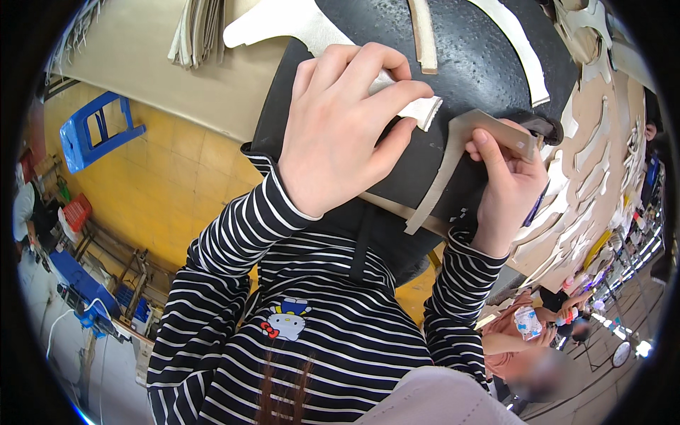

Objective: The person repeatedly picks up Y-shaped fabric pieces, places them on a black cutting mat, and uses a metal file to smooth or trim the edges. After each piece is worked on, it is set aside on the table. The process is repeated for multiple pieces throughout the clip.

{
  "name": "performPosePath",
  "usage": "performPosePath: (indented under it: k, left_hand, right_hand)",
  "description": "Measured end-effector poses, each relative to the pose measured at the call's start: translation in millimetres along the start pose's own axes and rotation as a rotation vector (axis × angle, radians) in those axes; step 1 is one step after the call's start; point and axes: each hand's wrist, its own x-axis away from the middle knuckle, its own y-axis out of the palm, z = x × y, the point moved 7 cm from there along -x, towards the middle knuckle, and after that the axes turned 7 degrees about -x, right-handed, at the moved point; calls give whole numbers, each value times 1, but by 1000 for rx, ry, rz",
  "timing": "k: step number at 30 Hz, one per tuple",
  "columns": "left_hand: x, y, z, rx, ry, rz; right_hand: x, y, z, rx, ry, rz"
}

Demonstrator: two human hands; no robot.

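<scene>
The step in hand looks like handling small cut pieces over the black pad [482, 60]. The right hand [511, 177] is at the right side of the pad, and it pinches a tan strip [448, 164], with the thumb pressed on top and the fingers curled behind. The strip's thin end hangs down over the near part of the pad. The left hand [340, 127] is bent over the left part of the pad. Its fingers curl over a white strip [425, 111], and there is a gap between the thumb and the pointing finger. Some fingertips are hidden, so I can't say if they squeeze the strip or just rest on it. A short strip [423, 39] and a curved strip [520, 53] lie on the far part of the pad. Left of the pad, a stack [198, 32] of pieces sits on the table [234, 88]. I think the next move calls for a firm thumb on the tan strip, a light touch on the white one, and care not to bump the loose strips.
</scene>
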Motion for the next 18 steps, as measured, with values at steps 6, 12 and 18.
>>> performPosePath:
  k: [6,12,18]
  left_hand:
    - [0,1,-1,-1,1,1]
    - [0,1,-2,4,-6,13]
    - [0,1,0,-10,-3,11]
  right_hand:
    - [5,10,4,19,75,-145]
    - [4,17,8,14,75,-115]
    - [4,17,8,34,69,-96]
